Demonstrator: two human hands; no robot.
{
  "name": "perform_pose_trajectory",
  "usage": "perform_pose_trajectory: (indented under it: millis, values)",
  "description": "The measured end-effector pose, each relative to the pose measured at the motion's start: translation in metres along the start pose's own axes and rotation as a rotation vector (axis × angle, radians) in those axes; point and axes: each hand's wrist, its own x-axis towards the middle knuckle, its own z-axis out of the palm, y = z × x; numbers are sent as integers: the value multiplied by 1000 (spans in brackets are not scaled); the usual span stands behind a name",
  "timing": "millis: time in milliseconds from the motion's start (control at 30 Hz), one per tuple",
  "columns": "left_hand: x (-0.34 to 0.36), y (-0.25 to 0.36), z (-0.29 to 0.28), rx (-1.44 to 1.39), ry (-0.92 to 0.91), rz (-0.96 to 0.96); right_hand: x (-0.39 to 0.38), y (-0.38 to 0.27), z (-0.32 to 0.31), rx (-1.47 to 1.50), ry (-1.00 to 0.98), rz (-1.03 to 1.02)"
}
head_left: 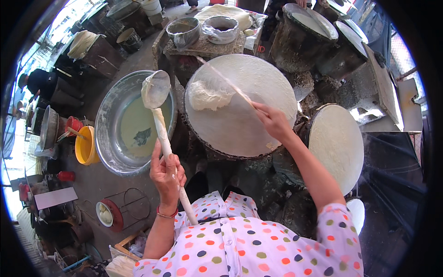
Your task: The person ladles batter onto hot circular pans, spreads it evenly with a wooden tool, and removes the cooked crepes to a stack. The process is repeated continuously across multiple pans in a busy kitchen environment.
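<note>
My left hand [167,177] grips the long pale handle of a ladle [160,127]. The ladle's batter-smeared metal bowl is raised over the right rim of a wide metal basin [107,143], which holds thin, cloudy liquid. With my right hand [275,122] I hold a long thin wooden stick [226,81] slanting across a large round griddle [240,134]. A pale sheet of batter coats the griddle. On its left part lies a thick, uneven heap of batter [210,96], just beside the stick.
Close by on the right stands a second round griddle [336,143] with a pale sheet on it. Two pots [221,30] sit on a ledge beyond. A yellow bucket [86,147] stands left of the basin. Large drums [302,39] and another person's hands are at the far right.
</note>
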Motion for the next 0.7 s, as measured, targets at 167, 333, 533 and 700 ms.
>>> perform_pose_trajectory:
  millis: [167,333,533,700]
  values:
    - [-8,1,-3,4,14,6,-42,-8,3,-167,-211,-12]
    - [0,-3,-10,-16,-53,-27,-101,8,4,-46,45,-5]
    - [29,7,-15,-32,-172,-36,-127,-21,45,-45,86,153]
    - [50,12,-59,-43,-284,-67,-193,-57,80,-467,133,170]
